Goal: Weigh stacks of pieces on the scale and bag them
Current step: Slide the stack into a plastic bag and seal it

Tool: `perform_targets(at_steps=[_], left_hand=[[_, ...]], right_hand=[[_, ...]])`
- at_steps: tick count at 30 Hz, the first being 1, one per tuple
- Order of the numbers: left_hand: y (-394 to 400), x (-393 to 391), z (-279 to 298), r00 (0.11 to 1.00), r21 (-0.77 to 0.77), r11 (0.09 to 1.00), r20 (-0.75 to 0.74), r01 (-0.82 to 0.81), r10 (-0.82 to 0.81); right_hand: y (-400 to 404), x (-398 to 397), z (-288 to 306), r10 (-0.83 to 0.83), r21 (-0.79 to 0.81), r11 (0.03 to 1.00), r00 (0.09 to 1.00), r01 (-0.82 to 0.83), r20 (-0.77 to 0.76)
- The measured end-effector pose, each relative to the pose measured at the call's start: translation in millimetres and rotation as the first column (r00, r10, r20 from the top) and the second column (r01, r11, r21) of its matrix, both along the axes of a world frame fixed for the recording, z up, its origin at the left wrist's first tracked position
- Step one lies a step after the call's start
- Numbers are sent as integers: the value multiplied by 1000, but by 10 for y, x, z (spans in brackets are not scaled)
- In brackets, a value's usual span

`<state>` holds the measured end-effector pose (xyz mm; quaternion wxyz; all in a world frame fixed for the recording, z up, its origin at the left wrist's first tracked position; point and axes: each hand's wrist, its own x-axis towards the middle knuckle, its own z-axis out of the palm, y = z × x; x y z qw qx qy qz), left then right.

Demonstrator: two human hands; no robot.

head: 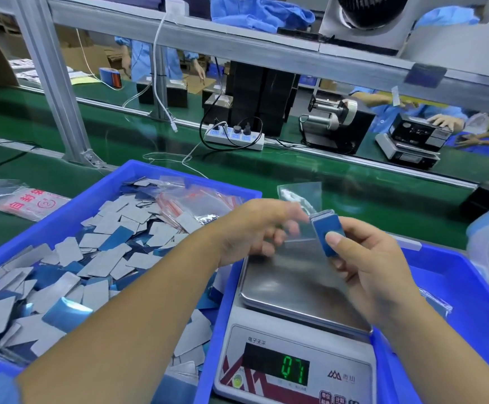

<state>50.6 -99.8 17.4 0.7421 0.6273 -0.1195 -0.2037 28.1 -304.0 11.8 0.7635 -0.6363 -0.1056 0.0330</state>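
Above the digital scale's steel pan, the right hand pinches a stack of blue pieces while the left hand, blurred, fingers curled, holds a clear bag.

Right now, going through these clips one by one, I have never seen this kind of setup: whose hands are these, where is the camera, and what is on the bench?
The one picture comes from a camera worn on a person's head, looking down at their own bare hands. The right hand grips a small stack of blue pieces above the scale, whose steel pan is bare. The left hand is blurred and seems to hold a clear bag by the stack. The left blue bin holds loose grey and blue pieces and more bags. Behind runs a green conveyor belt.
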Motion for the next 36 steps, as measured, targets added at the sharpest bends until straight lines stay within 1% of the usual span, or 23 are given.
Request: perform_targets(at_steps=[1, 3, 5, 7, 11, 15, 18, 19, 20, 22, 23, 25, 27, 28, 30, 33, 35, 36], left_hand=[[-10, -7, -29, 997, 92, 996, 80, -15, 7], [-63, -29, -65, 972, 252, 964, 234, -81, 20], [-100, -13, -108, 946, 286, 947, 322, -144, 47], [-109, -4, -116, 943, 270, 952, 329, -142, 47], [-95, -36, -86, 949, 232, 971, 315, -61, -15], [-108, -36, -71, 918, 307, 936, 394, -173, 40], [-79, -7, -39, 900, 343, 896, 418, -282, 123], [-64, 7, -38, 888, 334, 883, 428, -329, 169], [-53, 13, -34, 876, 306, 877, 428, -372, 222], [-29, 32, -41, 859, 221, 874, 395, -433, 325], [-19, 39, -37, 859, 189, 877, 371, -442, 353], [-15, 36, -33, 886, 180, 895, 315, -408, 340], [-19, 35, -58, 917, 213, 907, 255, -362, 306], [-13, 39, -78, 928, 225, 910, 223, -348, 300], [-6, 49, -112, 937, 251, 910, 207, -330, 282], [-16, 30, -86, 933, 302, 898, 266, -321, 244], [-40, 30, -74, 914, 292, 882, 283, -370, 290], [-51, 30, -69, 903, 280, 871, 274, -404, 330]], right_hand=[[-4, 1, 5, -21, 23, 1000, 1000, 21, 8], [-1, -5, 9, -28, 21, 999, 999, 27, 23], [0, -20, 12, -16, 9, 1000, 1000, 16, 26], [-12, -28, 18, -7, -13, 1000, 999, 8, 38], [-32, -23, 11, 3, -106, 994, 995, 7, 95], [-29, -28, -7, 17, -145, 989, 994, -1, 106], [-42, -22, 3, -64, -239, 966, 987, 98, 150], [-56, -17, 9, -91, -308, 940, 977, 149, 195], [-71, -9, 11, -107, -404, 891, 961, 207, 256], [-96, -2, 11, -86, -608, 725, 918, 323, 386], [-105, -3, 12, -57, -674, 645, 902, 361, 428], [-121, 5, 8, 14, -768, 516, 893, 378, 449], [-121, 10, -11, 97, -845, 401, 901, 353, 422], [-118, 10, -25, 125, -866, 368, 905, 338, 407], [-117, 15, -42, 141, -881, 347, 911, 322, 389], [-113, 25, -51, 148, -890, 322, 912, 322, 383], [-107, 31, -61, 142, -888, 321, 911, 329, 388], [-105, 28, -64, 121, -881, 335, 912, 335, 393]])
